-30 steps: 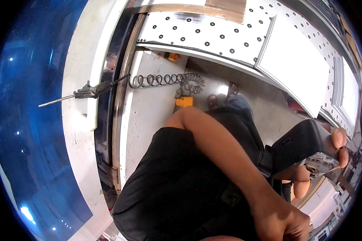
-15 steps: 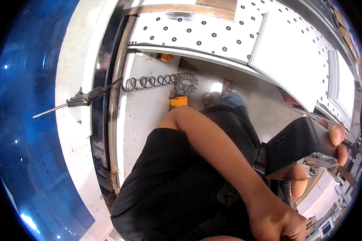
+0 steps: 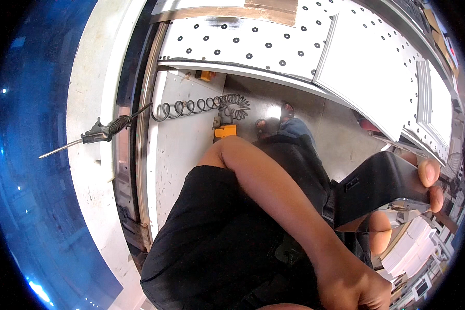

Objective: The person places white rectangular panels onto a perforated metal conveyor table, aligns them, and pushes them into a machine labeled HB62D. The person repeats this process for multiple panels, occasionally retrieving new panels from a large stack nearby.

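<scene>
My right hand is at the right edge, shut on a flat black device. Its fingers wrap the far edge and the thumb presses the near side. My left forearm crosses my black shirt from the bent elbow down to my left hand. That hand sits at the bottom, curled into a fist close to my chest. Nothing shows in it, and its fingertips are hidden.
A metal air blow gun lies on a white ledge at the left, trailing a coiled hose. Behind it are a white panel with black dots, a yellow block, my shoes on grey floor, and a blue surface.
The black device in my right hand has come up and closer, filling more of the right side. The view has shifted, so the blow gun sits lower in the picture.
</scene>
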Tool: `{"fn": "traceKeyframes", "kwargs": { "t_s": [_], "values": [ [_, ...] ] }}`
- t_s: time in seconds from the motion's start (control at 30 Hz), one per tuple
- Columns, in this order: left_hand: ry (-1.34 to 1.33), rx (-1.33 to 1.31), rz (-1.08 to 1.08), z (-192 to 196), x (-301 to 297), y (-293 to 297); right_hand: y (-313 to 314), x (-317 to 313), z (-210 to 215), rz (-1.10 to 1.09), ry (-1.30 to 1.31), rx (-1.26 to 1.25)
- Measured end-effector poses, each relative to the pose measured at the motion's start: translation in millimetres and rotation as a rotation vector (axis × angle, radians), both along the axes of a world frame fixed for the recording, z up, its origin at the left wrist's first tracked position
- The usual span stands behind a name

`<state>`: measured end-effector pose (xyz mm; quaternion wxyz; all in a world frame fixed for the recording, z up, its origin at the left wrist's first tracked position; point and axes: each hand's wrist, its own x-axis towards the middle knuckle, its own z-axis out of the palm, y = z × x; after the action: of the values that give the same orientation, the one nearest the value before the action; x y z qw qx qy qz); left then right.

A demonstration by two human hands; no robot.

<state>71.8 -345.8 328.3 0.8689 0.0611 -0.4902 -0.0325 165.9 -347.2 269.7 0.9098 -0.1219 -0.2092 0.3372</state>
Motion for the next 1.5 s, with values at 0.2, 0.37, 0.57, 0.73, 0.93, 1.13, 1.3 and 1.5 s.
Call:
{"fn": "traceKeyframes", "kwargs": {
  "t_s": [0.2,0.37,0.57,0.73,0.93,1.13,1.3,1.5],
  "values": [
    [0.029,-0.031,-0.014,-1.8,0.3,-4.4,-7.4,-6.7,-5.2,0.004,-0.002,-0.007],
    [0.028,-0.042,-0.059,-1.5,0.1,-5.5,-5.7,-6.5,-2.7,-0.004,-0.018,-0.007],
    [0.03,-0.019,-0.073,0.0,-0.8,-5.3,-2.5,-1.4,0.1,-0.026,-0.037,-0.009],
    [0.043,-0.029,-0.084,-1.6,-1.9,-4.8,-3.3,-1.4,-0.1,-0.037,-0.051,-0.016],
    [0.054,-0.03,-0.04,-4.1,-3.6,-4.4,-0.6,0.3,-1.7,-0.038,-0.067,-0.033],
    [0.067,-0.037,-0.039,-3.2,-5.8,-2.3,-10.7,-6.2,1.9,-0.103,-0.09,-0.096],
    [0.071,0.002,-0.091,-2.7,-7.0,0.7,-15.9,-7.8,2.2,-0.148,-0.116,-0.154],
    [0.046,0.055,0.007,-6.6,-15.7,13.3,-21.0,-13.8,11.4,-0.22,-0.163,-0.244]
  ]
}}
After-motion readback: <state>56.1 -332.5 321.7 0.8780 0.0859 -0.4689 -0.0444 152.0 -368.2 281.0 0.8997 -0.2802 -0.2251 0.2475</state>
